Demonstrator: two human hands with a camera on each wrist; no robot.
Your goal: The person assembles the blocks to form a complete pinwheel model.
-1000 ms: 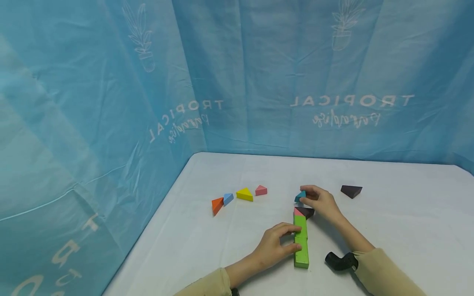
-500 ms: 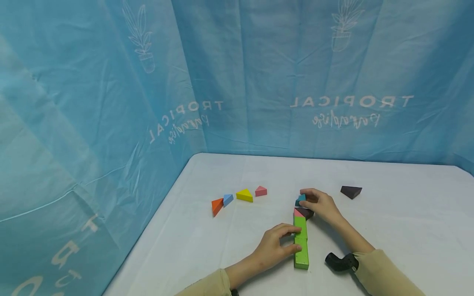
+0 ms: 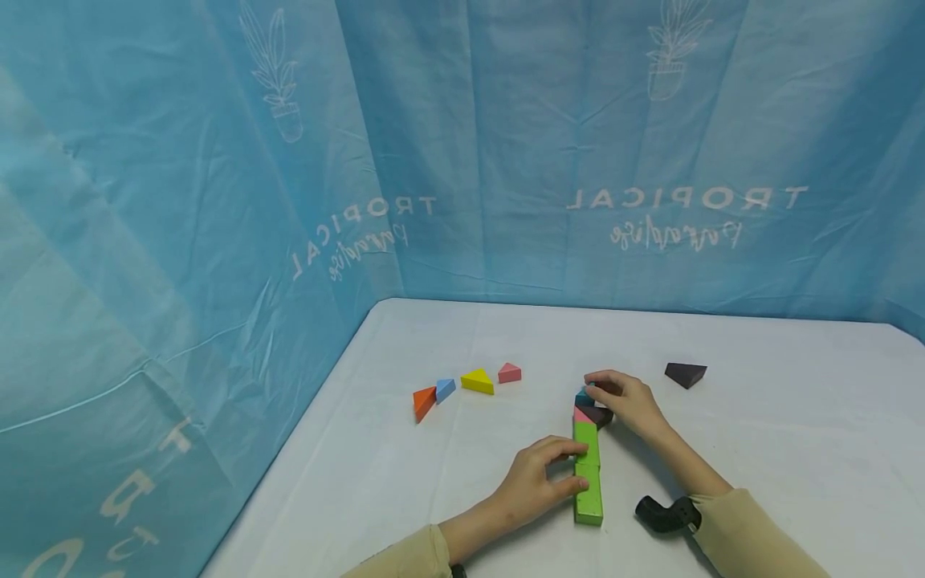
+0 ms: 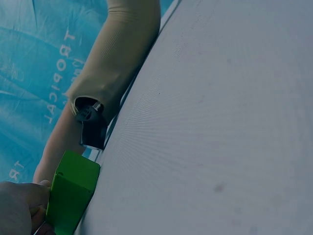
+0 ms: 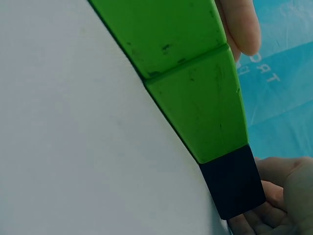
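Two green blocks (image 3: 589,506) stand end to end in a row running away from the person. My left hand (image 3: 531,484) rests its index finger and thumb, spread apart, on the row's left side and top. Beyond the green blocks, a small pink triangular block (image 3: 581,415) and a dark brown block (image 3: 598,415) sit side by side. At the far end of the row, my right hand (image 3: 634,405) pinches a teal triangular block (image 3: 582,397), partly covered by the fingers. The right wrist view shows the dark block (image 5: 232,182) against a green block's end.
On the left lie an orange triangular block (image 3: 424,403), a light blue one (image 3: 445,389), a yellow one (image 3: 478,381) and a pink one (image 3: 509,373). Another dark brown block (image 3: 685,374) lies at the far right. Blue curtains (image 3: 506,160) hang behind the white table (image 3: 347,449).
My right hand has brought the teal block slightly nearer, down to the far end beside the pink and dark blocks. The left hand has stayed where it was.
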